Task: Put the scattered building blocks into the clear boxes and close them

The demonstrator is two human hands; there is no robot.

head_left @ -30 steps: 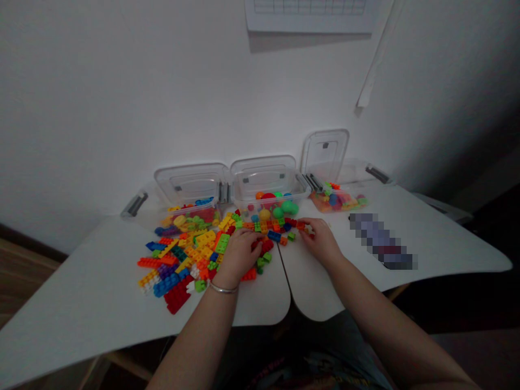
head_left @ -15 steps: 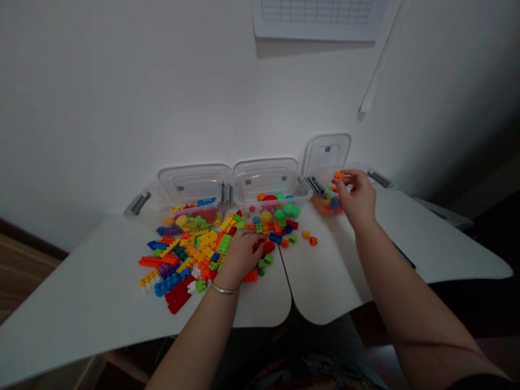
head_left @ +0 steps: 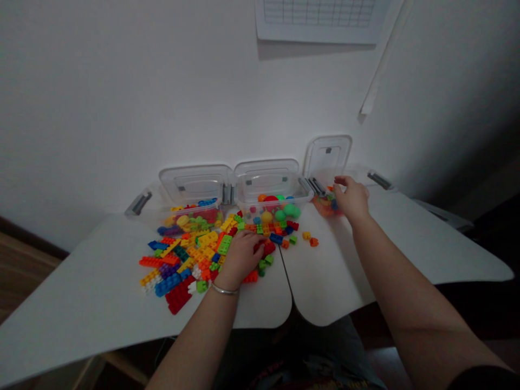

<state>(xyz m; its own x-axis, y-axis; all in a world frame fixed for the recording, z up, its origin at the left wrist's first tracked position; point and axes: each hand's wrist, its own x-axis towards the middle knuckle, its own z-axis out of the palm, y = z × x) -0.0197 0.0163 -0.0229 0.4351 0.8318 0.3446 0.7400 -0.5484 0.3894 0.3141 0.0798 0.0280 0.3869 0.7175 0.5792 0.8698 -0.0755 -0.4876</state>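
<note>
My left hand (head_left: 242,254), with a bracelet at its wrist, rests on the right side of a pile of building bricks (head_left: 205,246). Its fingers are curled at a red building brick (head_left: 268,248); the fingertips are partly hidden. My right hand (head_left: 352,199) is over the right-hand clear plastic box (head_left: 325,176), thumb and forefinger apart, with nothing visible between them. Inside that box lie orange and other coloured pieces, partly covered by the hand.
The middle clear box (head_left: 303,205) holds coloured balls, and the left clear box (head_left: 221,216) holds mixed toy pieces. Their lids lean against the wall. A yellow brick (head_left: 306,235) and an orange brick (head_left: 314,242) lie apart from the pile. A gap (head_left: 286,271) divides the white tabletops.
My right hand has lowered toward the right-hand box, and the orange building brick has left its fingers. My left hand has stayed in place on the pile.
</note>
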